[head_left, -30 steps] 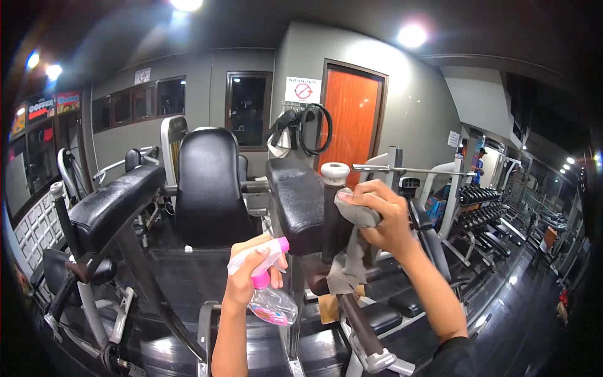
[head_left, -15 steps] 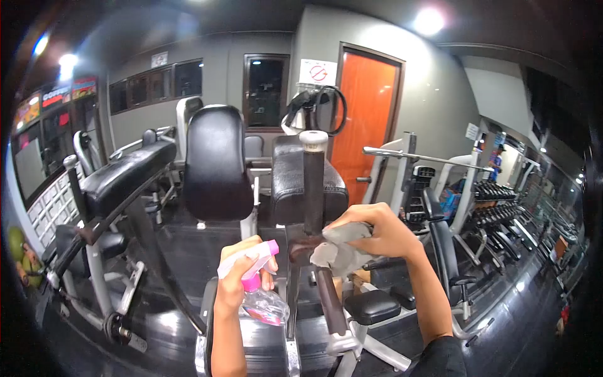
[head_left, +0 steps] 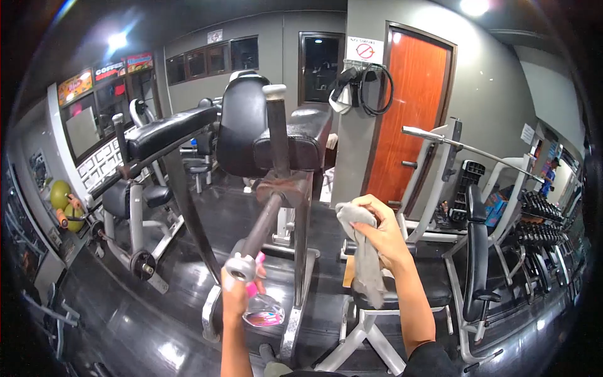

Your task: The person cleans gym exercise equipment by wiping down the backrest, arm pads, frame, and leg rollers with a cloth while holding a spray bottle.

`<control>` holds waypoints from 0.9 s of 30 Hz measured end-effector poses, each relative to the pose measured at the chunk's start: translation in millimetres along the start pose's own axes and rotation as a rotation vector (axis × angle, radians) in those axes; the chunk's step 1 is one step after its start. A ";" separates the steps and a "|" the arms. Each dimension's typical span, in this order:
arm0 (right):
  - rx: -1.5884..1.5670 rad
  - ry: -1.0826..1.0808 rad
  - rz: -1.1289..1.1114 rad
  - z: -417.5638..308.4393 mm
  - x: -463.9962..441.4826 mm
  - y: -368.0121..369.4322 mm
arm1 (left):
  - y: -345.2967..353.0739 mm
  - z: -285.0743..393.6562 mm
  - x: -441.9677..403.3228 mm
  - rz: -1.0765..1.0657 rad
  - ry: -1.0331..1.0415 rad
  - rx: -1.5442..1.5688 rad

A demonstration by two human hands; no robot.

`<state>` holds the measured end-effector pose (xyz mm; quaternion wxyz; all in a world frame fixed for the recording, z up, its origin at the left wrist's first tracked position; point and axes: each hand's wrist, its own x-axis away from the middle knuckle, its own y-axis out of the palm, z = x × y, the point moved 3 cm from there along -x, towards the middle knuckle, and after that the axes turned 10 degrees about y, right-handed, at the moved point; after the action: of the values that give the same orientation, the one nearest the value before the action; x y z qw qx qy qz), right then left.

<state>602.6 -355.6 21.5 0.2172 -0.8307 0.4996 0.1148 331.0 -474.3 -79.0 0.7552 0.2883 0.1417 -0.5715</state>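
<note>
My left hand point(head_left: 234, 296) is closed around a clear spray bottle point(head_left: 264, 313) with a pink nozzle. The capped end of a dark handle bar point(head_left: 262, 227) partly covers that hand and the bottle's top. In my right hand point(head_left: 385, 234), a grey cloth point(head_left: 369, 267) is pinched and hangs down, apart from the bar. The bar joins a gym machine frame with an upright grip point(head_left: 277, 135) and a black padded arm point(head_left: 294, 149). Behind the grip stands a black backrest point(head_left: 244, 125).
A bench seat point(head_left: 408, 289) on a white frame is below my right hand. To the right are an inclined bench point(head_left: 475, 251), a barbell point(head_left: 468, 149) on a rack and rows of dumbbells point(head_left: 534, 213). An orange door point(head_left: 411, 113) is behind. More machines stand left.
The view has shifted left and down. My right hand and the cloth have come away from the machine's joint, and the cloth now hangs longer. The bar now overlaps my left hand.
</note>
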 end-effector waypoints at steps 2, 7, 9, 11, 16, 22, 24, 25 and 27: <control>-0.118 -0.008 0.120 11.2 6.5 -5.4 | 24.5 4.0 11.5 0.018 -0.005 -0.197; -0.216 0.043 0.183 29.1 26.7 -8.9 | 79.4 23.7 14.6 -0.082 0.153 -0.315; -0.200 0.029 0.173 31.9 34.8 -9.0 | 102.4 35.2 2.1 -0.029 0.200 -0.264; -0.218 0.027 0.159 37.1 40.5 -9.7 | 122.2 46.9 -14.6 -0.031 0.243 -0.282; -0.232 0.070 0.182 49.5 47.4 -15.4 | 142.1 56.8 -60.8 -0.075 0.431 -0.362; -0.286 0.129 0.261 69.0 39.8 -16.1 | 148.9 68.3 -100.6 -0.085 0.632 -0.681; -0.308 0.114 0.285 70.9 32.5 -11.4 | 146.5 64.7 -111.8 -0.084 0.726 -0.780; -0.302 0.102 0.291 68.7 28.2 -8.2 | 145.0 62.8 -116.7 -0.088 0.725 -0.777; -0.333 0.103 0.297 69.7 19.8 0.4 | 141.3 59.1 -125.0 -0.078 0.662 -0.791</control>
<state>613.5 -338.1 -47.9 0.0320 -0.7772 0.6010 0.1837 419.3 -386.4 74.4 0.6993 0.1407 0.5888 -0.3802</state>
